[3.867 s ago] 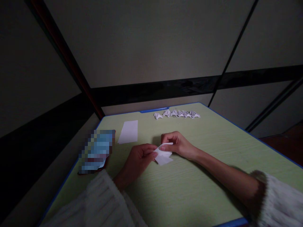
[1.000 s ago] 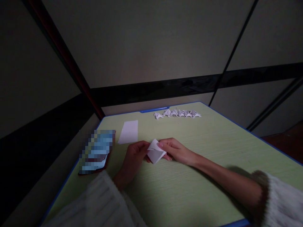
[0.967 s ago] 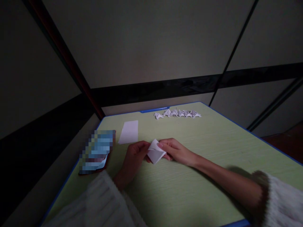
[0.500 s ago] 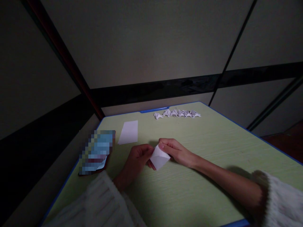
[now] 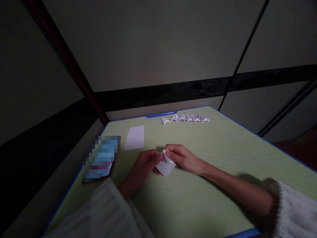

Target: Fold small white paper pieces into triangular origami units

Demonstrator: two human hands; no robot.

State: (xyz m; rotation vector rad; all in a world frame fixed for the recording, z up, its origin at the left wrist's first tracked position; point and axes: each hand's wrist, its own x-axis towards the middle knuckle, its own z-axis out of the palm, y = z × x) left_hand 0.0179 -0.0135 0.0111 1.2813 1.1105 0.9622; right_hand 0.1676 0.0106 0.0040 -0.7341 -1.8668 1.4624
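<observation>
A small folded piece of white paper [image 5: 166,168] is held between my two hands, over the middle of the table. My left hand [image 5: 146,162] pinches its left side, thumb on top near the upper corner. From the right, my right hand [image 5: 182,158] grips the paper with the thumb pressed on its upper part. A flap stands raised between the two thumbs. The fingers beneath the paper are mostly hidden.
Several folded white paper figures [image 5: 189,118] stand in a row near the far edge of the green table [image 5: 223,142]. A stack of white paper [image 5: 135,138] lies left of centre. A pixelated tablet-like device [image 5: 102,158] rests at the left edge, and cabinet panels [image 5: 158,46] rise behind.
My left thumb has moved up and right onto the paper, close to my right thumb. The paper's upper part is now folded up between them; it lay flatter before.
</observation>
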